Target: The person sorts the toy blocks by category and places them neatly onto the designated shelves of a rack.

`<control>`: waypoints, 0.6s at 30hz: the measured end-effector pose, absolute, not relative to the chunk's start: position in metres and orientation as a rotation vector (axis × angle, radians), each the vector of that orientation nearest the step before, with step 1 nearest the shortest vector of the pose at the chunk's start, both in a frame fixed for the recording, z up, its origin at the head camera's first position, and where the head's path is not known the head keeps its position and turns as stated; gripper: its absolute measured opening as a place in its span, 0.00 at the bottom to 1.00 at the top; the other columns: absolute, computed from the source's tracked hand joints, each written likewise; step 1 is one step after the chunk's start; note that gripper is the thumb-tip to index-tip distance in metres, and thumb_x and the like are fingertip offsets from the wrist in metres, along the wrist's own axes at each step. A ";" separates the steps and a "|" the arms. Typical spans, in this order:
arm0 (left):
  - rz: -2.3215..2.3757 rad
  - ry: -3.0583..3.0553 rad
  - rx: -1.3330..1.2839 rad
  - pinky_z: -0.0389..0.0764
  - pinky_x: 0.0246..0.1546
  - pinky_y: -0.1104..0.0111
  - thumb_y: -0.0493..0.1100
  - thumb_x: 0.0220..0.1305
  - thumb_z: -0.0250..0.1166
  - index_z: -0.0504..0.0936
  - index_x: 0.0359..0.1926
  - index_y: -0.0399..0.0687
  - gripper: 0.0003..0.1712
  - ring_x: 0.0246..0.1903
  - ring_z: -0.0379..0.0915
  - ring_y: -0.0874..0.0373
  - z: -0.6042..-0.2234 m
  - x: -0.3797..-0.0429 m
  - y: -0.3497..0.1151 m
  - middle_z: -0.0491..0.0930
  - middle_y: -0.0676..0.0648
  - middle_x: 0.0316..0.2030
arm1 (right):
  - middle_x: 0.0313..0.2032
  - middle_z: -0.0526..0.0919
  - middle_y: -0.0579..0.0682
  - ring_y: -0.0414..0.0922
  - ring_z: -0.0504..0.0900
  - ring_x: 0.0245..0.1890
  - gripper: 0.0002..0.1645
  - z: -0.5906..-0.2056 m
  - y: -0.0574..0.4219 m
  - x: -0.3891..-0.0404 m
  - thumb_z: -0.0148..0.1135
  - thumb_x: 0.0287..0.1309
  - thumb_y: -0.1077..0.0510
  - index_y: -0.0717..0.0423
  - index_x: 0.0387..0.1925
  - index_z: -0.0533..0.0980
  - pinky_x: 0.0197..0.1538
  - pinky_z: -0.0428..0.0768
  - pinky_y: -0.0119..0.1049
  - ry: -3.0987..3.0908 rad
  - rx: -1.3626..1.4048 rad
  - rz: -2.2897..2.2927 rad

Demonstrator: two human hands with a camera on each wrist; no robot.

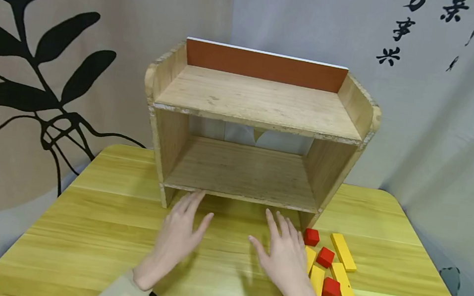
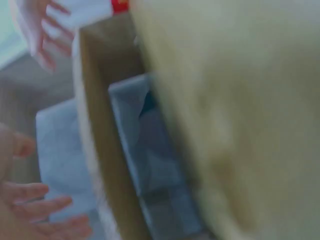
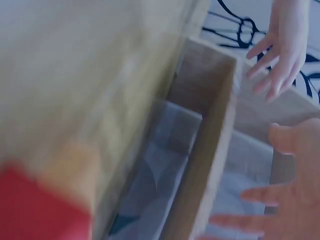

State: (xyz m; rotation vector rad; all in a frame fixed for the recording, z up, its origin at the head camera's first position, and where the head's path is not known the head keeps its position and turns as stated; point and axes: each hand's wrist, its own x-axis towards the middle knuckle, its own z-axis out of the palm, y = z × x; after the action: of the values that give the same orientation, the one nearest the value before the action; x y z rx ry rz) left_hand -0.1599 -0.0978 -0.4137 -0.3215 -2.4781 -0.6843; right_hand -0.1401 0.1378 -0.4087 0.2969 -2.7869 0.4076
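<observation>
A small two-tier wooden shelf (image 1: 243,169) stands upright on the table, with a reddish-brown back panel (image 1: 266,66) behind its top tier. My left hand (image 1: 178,233) is stretched forward, palm down, its fingertips overlapping the front edge of the lower board in the head view. My right hand (image 1: 287,257) reaches forward too, fingers spread and straight just in front of that edge. Neither hand holds anything. The left wrist view has the left hand's fingers (image 2: 42,201) near the shelf's board (image 2: 117,165); the right hand's fingers (image 3: 260,196) appear likewise in the right wrist view.
Beside my right hand lie several red cubes (image 1: 331,289) and yellow bars (image 1: 343,252), some partly hidden behind the wrist. The yellow wood-grain table (image 1: 85,243) has rounded far corners. Behind it hangs a pale curtain (image 1: 445,135) printed with black leaves and characters.
</observation>
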 end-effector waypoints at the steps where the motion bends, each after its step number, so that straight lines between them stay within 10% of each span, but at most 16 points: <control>1: -0.711 -2.399 -0.325 0.79 0.48 0.49 0.48 0.62 0.63 0.73 0.59 0.37 0.28 0.53 0.76 0.37 -0.409 -0.164 -0.102 0.77 0.35 0.55 | 0.62 0.72 0.61 0.62 0.73 0.60 0.40 -0.405 0.144 -0.143 0.59 0.58 0.37 0.51 0.66 0.65 0.56 0.72 0.60 -2.781 0.325 0.434; 4: -0.757 -2.210 -0.300 0.82 0.39 0.53 0.41 0.60 0.65 0.77 0.51 0.33 0.20 0.42 0.81 0.40 -0.395 -0.175 -0.120 0.83 0.34 0.45 | 0.56 0.78 0.60 0.53 0.84 0.41 0.32 -0.396 0.169 -0.152 0.59 0.60 0.42 0.55 0.61 0.71 0.43 0.81 0.47 -2.828 0.398 0.535; 8: -0.790 -2.077 -0.207 0.81 0.33 0.52 0.36 0.60 0.63 0.78 0.45 0.30 0.15 0.33 0.81 0.40 -0.375 -0.189 -0.144 0.83 0.34 0.37 | 0.45 0.83 0.59 0.39 0.74 0.18 0.27 -0.387 0.209 -0.168 0.58 0.63 0.47 0.58 0.58 0.73 0.28 0.75 0.36 -2.974 0.409 0.665; 18: -0.905 -2.212 -0.051 0.80 0.35 0.49 0.45 0.65 0.59 0.74 0.50 0.29 0.22 0.39 0.80 0.37 -0.339 -0.220 -0.187 0.81 0.31 0.44 | 0.50 0.80 0.66 0.61 0.81 0.46 0.23 -0.403 0.279 -0.200 0.60 0.60 0.55 0.67 0.52 0.75 0.45 0.81 0.50 -3.100 0.480 0.834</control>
State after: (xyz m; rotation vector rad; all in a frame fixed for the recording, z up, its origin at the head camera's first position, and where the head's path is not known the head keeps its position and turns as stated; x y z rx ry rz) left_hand -0.2204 -0.1869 -0.3393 -0.0514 -2.2121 -0.9048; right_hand -0.2003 0.2790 -0.4032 0.4802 -3.1004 0.8341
